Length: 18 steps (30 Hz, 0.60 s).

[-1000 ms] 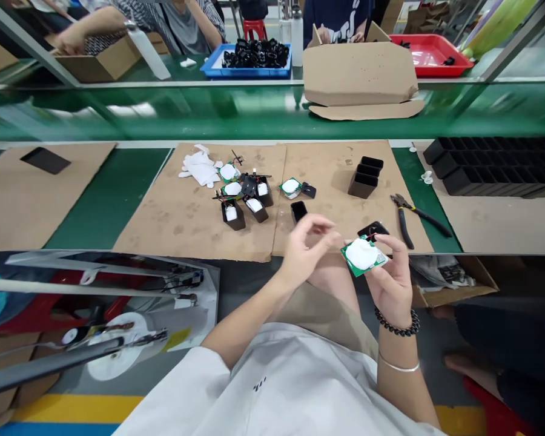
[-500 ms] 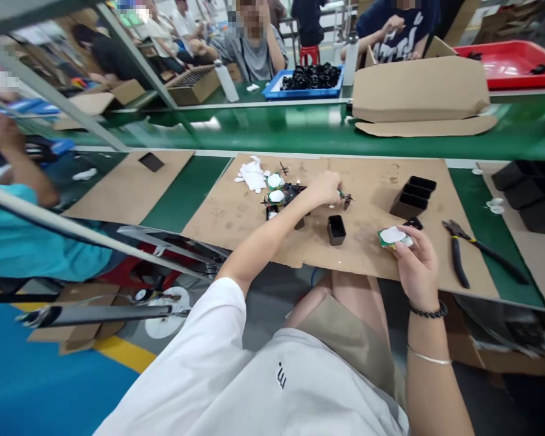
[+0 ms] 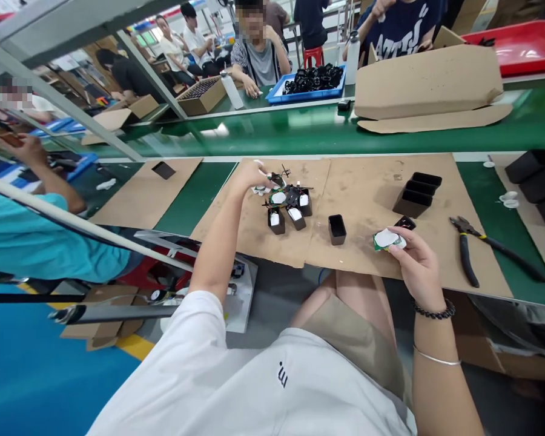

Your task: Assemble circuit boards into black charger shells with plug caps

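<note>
My right hand (image 3: 415, 260) pinches a green circuit board (image 3: 384, 240) with a white oval pad on top, above the cardboard's front edge. My left hand (image 3: 253, 175) is at the far left of the cardboard, its fingertips closed on a small black part (image 3: 278, 180) with thin wires. White gloves lie mostly hidden behind that hand. Just in front of it stand several black boxes (image 3: 277, 224) holding white-padded boards and black parts. An empty black box (image 3: 337, 230) stands upright between my hands. Beyond my right hand lies a small glossy black piece (image 3: 406, 223).
Cardboard (image 3: 358, 181) covers the bench. Joined black boxes (image 3: 418, 194) stand at its right, with black-handled cutters (image 3: 467, 242) nearby. Behind runs a green belt (image 3: 254, 136) carrying a folded carton (image 3: 427, 85). A metal frame bar (image 3: 149, 75) slants across the left. Co-workers sit opposite and at left.
My left hand has moved left from the middle of the cardboard, and the small black part there has gone with it. My right hand still holds the circuit board, almost in place.
</note>
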Available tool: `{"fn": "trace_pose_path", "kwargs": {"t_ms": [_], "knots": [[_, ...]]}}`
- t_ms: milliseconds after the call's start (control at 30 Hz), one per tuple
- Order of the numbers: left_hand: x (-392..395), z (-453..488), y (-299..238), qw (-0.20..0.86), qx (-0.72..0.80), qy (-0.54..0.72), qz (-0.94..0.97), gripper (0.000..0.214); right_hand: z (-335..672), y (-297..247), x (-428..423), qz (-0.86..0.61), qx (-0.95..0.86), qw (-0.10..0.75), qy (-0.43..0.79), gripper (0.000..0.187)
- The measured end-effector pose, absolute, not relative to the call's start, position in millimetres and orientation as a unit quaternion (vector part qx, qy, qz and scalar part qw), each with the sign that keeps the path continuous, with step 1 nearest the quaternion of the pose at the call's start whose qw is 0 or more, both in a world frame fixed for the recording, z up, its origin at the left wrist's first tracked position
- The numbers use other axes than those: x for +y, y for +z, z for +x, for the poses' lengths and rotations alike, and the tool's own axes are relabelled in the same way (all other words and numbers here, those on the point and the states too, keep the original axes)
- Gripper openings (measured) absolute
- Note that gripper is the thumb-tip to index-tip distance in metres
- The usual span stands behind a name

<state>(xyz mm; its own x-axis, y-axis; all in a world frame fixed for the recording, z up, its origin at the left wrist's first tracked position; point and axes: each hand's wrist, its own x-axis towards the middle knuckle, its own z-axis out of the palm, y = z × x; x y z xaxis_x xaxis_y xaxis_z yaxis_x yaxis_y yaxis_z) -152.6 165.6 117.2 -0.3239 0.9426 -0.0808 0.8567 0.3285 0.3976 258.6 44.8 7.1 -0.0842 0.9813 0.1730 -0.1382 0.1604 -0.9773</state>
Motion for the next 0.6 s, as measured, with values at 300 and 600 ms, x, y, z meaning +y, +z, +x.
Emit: {"fn": "trace_pose_path", "kwargs": {"t_ms": [300,600], "knots": [[64,-103,112,0.027,0.654,0.398,0.643,0.049,262,16,42,-0.346,-0.389,0.58,0.626,0.043],[35,25,25,0.31,0.555,0.389,0.666,0.108,260,28,8,-0.327,-0.31,0.56,0.695,0.061]]}}
